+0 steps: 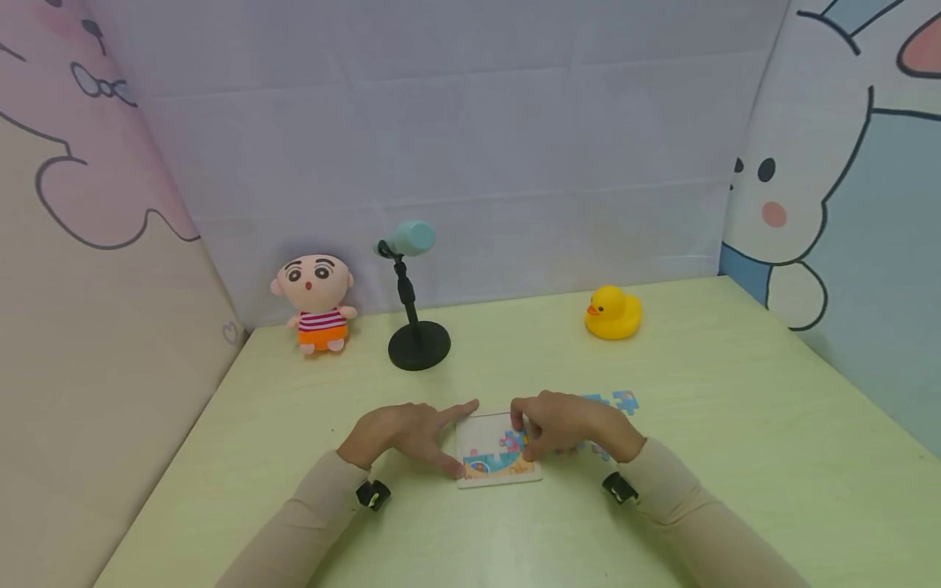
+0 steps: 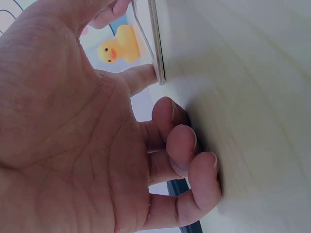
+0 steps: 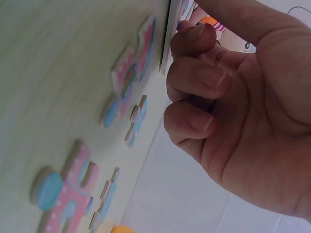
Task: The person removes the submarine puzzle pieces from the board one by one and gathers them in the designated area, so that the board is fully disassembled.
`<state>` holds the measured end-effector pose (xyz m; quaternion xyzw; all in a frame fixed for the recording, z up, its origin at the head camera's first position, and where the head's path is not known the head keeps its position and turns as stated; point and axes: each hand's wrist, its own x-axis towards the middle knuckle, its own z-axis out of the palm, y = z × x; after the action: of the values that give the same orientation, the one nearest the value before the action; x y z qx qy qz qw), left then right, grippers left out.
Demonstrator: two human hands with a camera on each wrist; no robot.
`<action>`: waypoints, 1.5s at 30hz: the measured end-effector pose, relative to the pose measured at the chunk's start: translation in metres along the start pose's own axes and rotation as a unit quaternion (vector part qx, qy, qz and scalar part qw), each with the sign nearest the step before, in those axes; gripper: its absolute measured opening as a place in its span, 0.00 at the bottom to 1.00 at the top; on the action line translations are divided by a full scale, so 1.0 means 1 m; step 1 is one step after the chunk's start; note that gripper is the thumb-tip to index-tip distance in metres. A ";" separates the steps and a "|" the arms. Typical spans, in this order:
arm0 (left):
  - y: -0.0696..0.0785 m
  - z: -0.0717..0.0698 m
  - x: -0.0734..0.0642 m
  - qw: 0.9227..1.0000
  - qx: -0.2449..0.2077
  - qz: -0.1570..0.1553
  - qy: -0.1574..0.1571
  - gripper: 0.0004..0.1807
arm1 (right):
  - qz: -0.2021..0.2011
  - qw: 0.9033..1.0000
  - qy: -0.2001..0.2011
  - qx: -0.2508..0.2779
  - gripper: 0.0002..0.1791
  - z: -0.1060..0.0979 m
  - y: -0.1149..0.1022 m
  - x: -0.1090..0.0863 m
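Note:
A square jigsaw board [image 1: 481, 429] with a pale frame lies on the table, its bottom row filled with blue and orange pieces. My left hand [image 1: 415, 433] spans the board's left side, index finger and thumb spread and touching its edge. In the left wrist view the other fingers [image 2: 181, 145] rest bent on the table. My right hand [image 1: 562, 420] reaches over the board's right side, pinching a pink and blue puzzle piece [image 1: 511, 442] between index finger and thumb. The right wrist view shows its other fingers [image 3: 197, 82] curled; the pinch itself is hidden there.
Loose puzzle pieces [image 1: 626, 401] lie right of the board, partly behind my right hand; several pink and blue pieces [image 3: 73, 189] show in the right wrist view. Farther back stand a plush doll [image 1: 316, 302], a teal device on a black stand [image 1: 418, 345] and a yellow duck [image 1: 614, 314].

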<state>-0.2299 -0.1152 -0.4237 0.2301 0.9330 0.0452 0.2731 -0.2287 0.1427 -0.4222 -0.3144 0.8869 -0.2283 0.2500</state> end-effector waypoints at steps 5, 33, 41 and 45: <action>0.001 0.000 -0.001 1.000 -0.006 0.000 -0.001 0.54 | 0.003 1.000 0.002 0.003 0.14 0.000 -0.002 -0.002; 0.000 0.000 0.002 1.000 0.004 0.005 -0.002 0.54 | -0.096 0.994 0.054 -0.026 0.06 -0.016 0.008 -0.007; 0.002 0.001 0.000 1.000 0.012 0.000 0.005 0.55 | -0.097 0.993 0.058 -0.024 0.07 -0.023 0.017 -0.019; 0.001 0.001 0.000 1.000 0.015 0.000 0.005 0.54 | -0.095 0.994 0.058 -0.021 0.06 -0.027 0.023 -0.027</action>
<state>-0.2289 -0.1143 -0.4237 0.2343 0.9348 0.0326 0.2649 -0.2363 0.1841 -0.4063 -0.3887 0.8705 -0.2504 0.1687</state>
